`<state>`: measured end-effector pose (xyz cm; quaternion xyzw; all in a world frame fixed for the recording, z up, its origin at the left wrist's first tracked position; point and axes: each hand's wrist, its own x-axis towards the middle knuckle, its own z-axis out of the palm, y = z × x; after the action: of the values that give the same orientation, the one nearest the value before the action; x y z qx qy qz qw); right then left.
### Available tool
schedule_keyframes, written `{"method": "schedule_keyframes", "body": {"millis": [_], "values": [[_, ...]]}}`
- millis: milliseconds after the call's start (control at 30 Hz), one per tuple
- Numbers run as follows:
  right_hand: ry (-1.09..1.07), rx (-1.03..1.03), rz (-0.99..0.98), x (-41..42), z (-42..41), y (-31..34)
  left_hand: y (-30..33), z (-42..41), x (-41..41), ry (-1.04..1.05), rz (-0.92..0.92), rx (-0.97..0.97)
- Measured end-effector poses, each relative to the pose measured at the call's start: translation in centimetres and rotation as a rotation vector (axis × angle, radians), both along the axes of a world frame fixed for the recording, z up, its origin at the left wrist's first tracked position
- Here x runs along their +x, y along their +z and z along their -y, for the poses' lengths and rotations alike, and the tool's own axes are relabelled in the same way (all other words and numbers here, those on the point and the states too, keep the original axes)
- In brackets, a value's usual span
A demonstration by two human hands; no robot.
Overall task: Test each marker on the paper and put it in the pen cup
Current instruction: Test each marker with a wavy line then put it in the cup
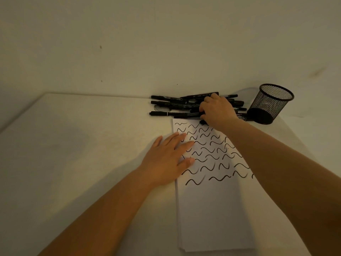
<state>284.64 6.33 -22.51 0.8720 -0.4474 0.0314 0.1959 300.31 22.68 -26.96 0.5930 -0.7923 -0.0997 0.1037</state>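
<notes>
While the left hand (166,157) lies flat on the paper (212,200), the right hand (215,109) curls over the markers (171,103); whether it grasps one is unclear. Lift just one.

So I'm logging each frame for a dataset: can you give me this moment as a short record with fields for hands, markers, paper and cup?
left hand: left hand lies flat, fingers straight, on the left edge of the paper
right hand: right hand reaches into the pile of markers, fingers curled over one; grip not fully visible
markers: black, capped, lying against the wall beyond the paper
paper: upper part covered in rows of black squiggles, lower part blank
pen cup: black mesh pen cup upright, right of the pile; no markers stick out
</notes>
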Motion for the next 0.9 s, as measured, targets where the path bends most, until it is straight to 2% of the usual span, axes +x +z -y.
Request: {"method": "schedule_keyframes", "body": {"millis": [100, 200, 300, 367, 467, 633, 767, 833, 900], "values": [[-0.012, -0.019, 0.087, -0.5, -1.0, 0.4, 0.1, -0.1, 0.0, -0.007, 0.0, 0.0], [-0.067, 0.052, 0.429, -1.5, -3.7, 1.5, 0.7, -0.2, -0.1, 0.051, -0.115, -0.085], [-0.107, 0.283, 0.732, -3.7, -7.8, 2.8, 2.0, -0.5, -0.1, 0.217, -0.302, -0.326], [-0.081, 0.421, 0.814, -5.5, -11.0, 3.5, 2.8, -0.9, -0.3, 0.235, -0.263, -0.47], [-0.084, 0.588, 0.979, -7.5, -15.0, 4.1, 3.5, -2.0, -1.4, 0.12, -0.18, -0.582], [-0.189, 0.762, 1.44, -9.9, -18.8, 3.7, 4.6, -4.5, -3.6, -0.039, -0.131, -0.637], [-0.24, 0.871, 1.792, -10.0, -21.0, 2.4, 5.1, -6.4, -5.4, -0.08, -0.182, -0.623], [-0.271, 0.941, 1.919, -9.5, -21.5, 1.9, 5.4, -7.1, -6.1, -0.083, -0.196, -0.592], [-0.261, 1.036, 1.951, -8.9, -21.9, 1.7, 5.6, -7.7, -6.6, -0.089, -0.172, -0.572]]}}
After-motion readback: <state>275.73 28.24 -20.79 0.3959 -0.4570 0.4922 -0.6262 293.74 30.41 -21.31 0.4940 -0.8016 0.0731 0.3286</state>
